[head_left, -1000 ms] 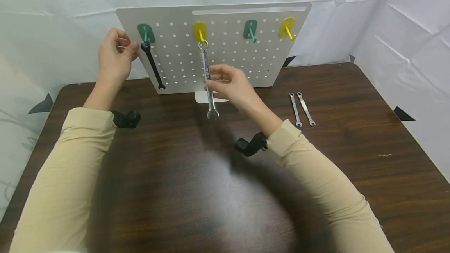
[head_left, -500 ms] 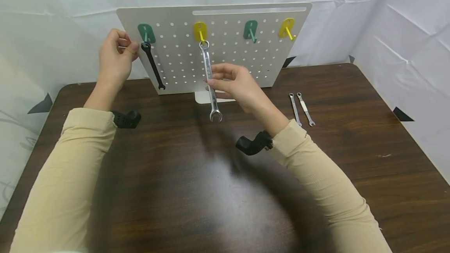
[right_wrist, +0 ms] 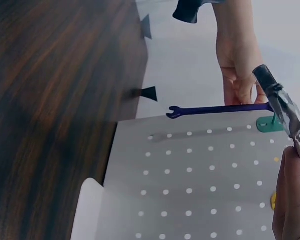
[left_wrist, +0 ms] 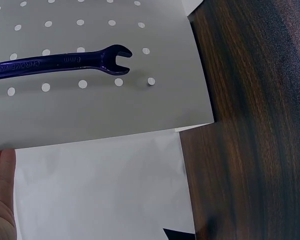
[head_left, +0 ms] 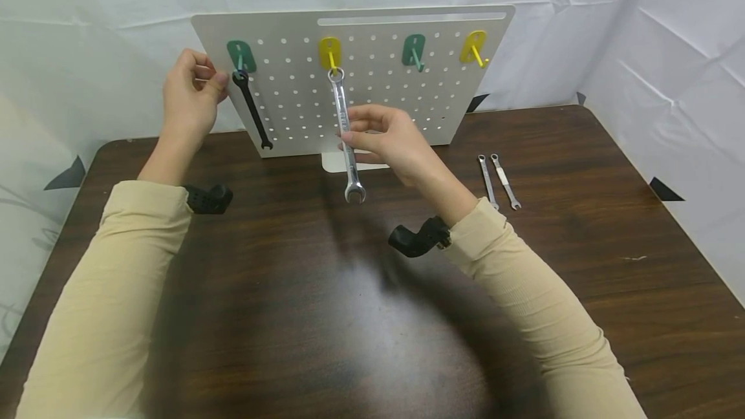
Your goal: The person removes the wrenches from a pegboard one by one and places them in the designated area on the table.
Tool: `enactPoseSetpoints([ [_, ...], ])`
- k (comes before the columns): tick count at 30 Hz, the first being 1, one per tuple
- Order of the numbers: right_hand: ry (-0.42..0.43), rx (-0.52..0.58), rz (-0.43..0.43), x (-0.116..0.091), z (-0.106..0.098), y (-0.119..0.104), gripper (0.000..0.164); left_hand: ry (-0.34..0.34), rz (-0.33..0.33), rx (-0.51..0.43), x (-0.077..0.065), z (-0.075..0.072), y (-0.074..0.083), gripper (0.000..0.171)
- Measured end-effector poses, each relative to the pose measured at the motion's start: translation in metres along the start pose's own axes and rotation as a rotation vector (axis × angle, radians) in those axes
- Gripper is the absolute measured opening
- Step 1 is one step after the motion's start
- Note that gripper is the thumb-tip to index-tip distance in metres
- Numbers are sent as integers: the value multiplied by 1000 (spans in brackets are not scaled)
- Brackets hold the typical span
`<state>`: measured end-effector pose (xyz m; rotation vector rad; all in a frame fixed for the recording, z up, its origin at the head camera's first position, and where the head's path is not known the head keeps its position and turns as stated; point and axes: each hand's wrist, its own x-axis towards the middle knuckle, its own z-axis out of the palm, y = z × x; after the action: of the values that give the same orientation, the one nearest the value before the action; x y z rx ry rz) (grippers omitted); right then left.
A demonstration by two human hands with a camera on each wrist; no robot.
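At the left yellow hook (head_left: pixel 329 50), holds the silver combination wrench (head_left: pixel 342 105) ring-end up, pinched mid-shaft in the right hand (head_left: pixel 392 138); farther left, grips the edge of the pegboard (head_left: pixel 273 26) with the left hand (head_left: pixel 192 101).

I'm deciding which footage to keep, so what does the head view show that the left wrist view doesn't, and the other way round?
Only the head view: the right hand pinching a silver wrench, four hooks, and two loose wrenches on the table. Only the left wrist view: legible lettering on the dark wrench. Both: that dark wrench, the perforated board, the left hand and the table.
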<state>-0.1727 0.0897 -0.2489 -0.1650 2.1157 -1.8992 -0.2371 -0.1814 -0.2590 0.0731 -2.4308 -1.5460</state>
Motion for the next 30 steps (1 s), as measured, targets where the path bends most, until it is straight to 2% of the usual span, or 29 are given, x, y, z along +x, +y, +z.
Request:
enactPoseSetpoints([
  [16, 12, 0, -21, 1, 0, 0, 42, -1, 5, -22, -3, -1, 0, 13],
  [30, 20, -55, -36, 0, -18, 10, 42, -2, -19, -30, -3, -1, 1, 13],
])
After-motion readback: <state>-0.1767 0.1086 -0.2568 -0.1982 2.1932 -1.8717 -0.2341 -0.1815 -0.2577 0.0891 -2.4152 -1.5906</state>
